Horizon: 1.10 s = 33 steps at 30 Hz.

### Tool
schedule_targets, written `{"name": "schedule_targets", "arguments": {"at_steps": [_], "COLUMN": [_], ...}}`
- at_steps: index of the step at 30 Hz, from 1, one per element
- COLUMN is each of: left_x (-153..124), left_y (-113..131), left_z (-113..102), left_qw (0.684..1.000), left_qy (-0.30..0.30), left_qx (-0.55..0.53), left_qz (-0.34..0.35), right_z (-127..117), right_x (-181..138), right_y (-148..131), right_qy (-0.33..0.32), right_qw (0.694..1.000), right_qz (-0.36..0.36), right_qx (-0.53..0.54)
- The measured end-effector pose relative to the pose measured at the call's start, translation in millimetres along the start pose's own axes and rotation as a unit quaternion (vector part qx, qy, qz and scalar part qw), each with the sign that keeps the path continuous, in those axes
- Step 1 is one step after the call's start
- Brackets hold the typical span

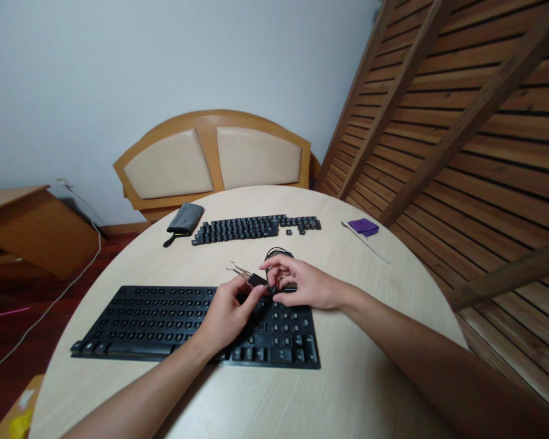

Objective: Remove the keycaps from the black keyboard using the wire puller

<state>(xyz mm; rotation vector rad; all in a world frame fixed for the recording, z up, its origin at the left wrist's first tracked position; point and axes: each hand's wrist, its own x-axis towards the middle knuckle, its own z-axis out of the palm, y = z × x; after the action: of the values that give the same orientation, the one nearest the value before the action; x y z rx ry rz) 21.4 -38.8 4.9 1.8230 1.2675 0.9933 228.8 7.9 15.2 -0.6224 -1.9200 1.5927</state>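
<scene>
A black keyboard base (165, 320) with its keycaps removed lies on the round table (357, 378) in front of me. My left hand (226, 314) is closed on a wire keycap puller (244, 275) with a black handle, its wire ends pointing up and left. My right hand (302, 281) is closed on a small black part just right of the puller handle; I cannot make out what it is. Both hands meet above the keyboard's upper right edge. A coiled black cable (277, 253) lies just behind my right hand.
Rows of loose black keycaps (251, 228) are laid out at the far side of the table. A dark grey pouch (185, 219) lies left of them. A purple cloth (363, 227) and a thin stick (368, 244) sit at the right. A wooden headboard (213, 158) stands behind.
</scene>
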Motion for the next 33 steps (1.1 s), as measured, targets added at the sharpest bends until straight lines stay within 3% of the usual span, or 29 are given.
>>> {"name": "schedule_targets", "arguments": {"at_steps": [16, 21, 25, 29, 33], "left_x": [0.4, 2.8, 3.5, 2.9, 3.3], "left_y": [-0.1, 1.2, 1.5, 1.2, 2.0], "left_z": [0.7, -0.2, -0.5, -1.3, -1.3], "left_qw": [0.999, 0.998, 0.996, 0.997, 0.997], "left_qy": [0.017, 0.021, 0.022, 0.021, 0.024], "left_qx": [-0.049, -0.060, -0.078, -0.070, -0.064], "left_qz": [-0.014, -0.027, -0.024, -0.028, -0.030], "right_z": [0.9, -4.1, -8.9, -9.1, -10.0], "right_x": [2.5, 2.5, 1.6, 2.1, 3.1], "right_y": [-1.8, 1.8, 0.9, -4.7, -8.3], "right_qy": [0.056, 0.043, 0.028, 0.026, 0.028], "right_qw": [0.997, 0.998, 0.998, 0.978, 0.972], "right_qz": [0.045, 0.043, -0.010, -0.092, -0.116], "right_qx": [0.033, 0.031, -0.055, -0.184, -0.203]}}
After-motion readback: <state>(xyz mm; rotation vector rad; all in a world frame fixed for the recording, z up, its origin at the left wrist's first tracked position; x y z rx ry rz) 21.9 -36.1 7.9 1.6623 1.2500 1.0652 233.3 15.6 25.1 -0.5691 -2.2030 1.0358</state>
